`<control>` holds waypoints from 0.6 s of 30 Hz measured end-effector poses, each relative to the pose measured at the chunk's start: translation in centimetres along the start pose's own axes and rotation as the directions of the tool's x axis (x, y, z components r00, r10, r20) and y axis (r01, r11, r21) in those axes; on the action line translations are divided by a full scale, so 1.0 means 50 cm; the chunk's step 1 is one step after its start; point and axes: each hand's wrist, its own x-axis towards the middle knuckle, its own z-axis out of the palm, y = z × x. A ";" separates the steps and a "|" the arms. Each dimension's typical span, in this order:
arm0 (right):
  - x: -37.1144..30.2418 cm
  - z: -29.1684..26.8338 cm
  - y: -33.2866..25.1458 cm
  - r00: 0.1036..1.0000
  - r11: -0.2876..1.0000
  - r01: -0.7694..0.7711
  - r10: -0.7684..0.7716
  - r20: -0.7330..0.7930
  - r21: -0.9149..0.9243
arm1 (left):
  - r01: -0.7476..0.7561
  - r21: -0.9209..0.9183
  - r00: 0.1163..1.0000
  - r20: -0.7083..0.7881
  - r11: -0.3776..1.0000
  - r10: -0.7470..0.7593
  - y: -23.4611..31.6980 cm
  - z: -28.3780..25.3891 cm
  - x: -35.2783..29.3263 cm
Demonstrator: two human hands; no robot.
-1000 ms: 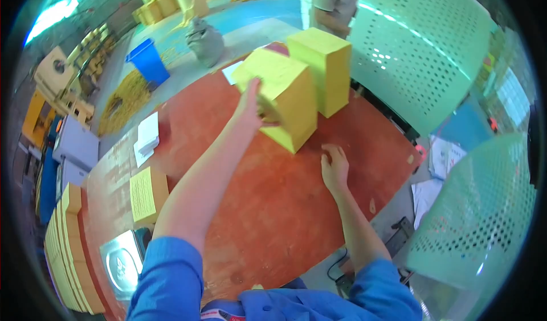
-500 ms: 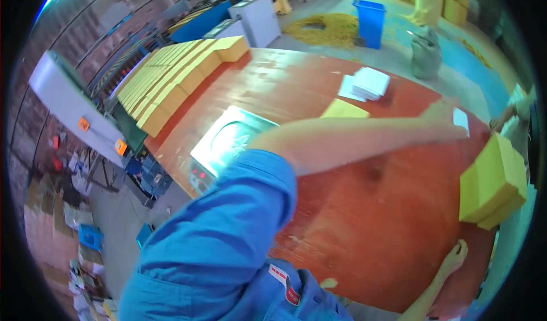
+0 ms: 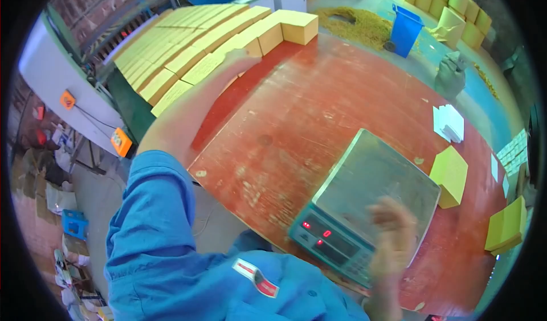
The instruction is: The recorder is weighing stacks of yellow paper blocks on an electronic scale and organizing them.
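My left arm reaches out to the rows of yellow blocks (image 3: 222,42) at the far left of the table. My left hand (image 3: 242,62) is against the front row; its fingers are too unclear to tell whether they grip a block. On the right, my right hand (image 3: 393,218) is smeared by motion over the near right part of a digital scale (image 3: 382,173). The scale has a bare metal platform and a teal front panel with red lit digits. A single yellow block (image 3: 449,176) stands just beyond the scale's right corner.
Under everything lies a worn red tabletop (image 3: 273,127). White cards (image 3: 449,123) are stacked near its far right edge, with another yellow block (image 3: 506,225) at the right. A blue bin (image 3: 405,30) and a grey-green sack (image 3: 450,75) stand on the floor beyond. A white machine (image 3: 68,76) is at left.
My left arm has swung from the cards at the right to the yellow rows at the far left. My right hand is now over the scale. The view has turned left.
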 end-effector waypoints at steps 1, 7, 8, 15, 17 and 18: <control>0.008 0.094 0.014 0.991 0.991 -0.117 0.112 0.072 0.068 | 0.035 0.004 0.998 -0.050 0.999 -0.035 -0.064 0.009 0.022; 0.046 0.429 0.230 0.791 0.733 -0.610 0.544 0.280 0.300 | -0.166 0.033 0.952 -0.255 0.986 0.169 -0.143 0.040 0.189; 0.056 0.448 0.251 0.795 0.734 -0.606 0.545 0.266 0.306 | -0.279 0.063 0.917 -0.277 0.958 0.286 -0.137 0.034 0.219; 0.078 0.508 0.365 0.995 0.636 -0.033 0.092 0.033 -0.771 | -0.463 0.173 0.873 -0.081 0.869 0.482 0.036 0.103 0.504; 0.072 0.509 0.375 0.995 0.610 -0.052 0.100 0.012 -0.791 | -0.464 0.207 0.856 -0.145 0.861 0.496 0.083 0.159 0.603; 0.074 0.512 0.382 0.996 0.601 -0.029 0.087 0.029 -0.799 | -0.460 0.227 0.851 -0.162 0.858 0.499 0.084 0.186 0.666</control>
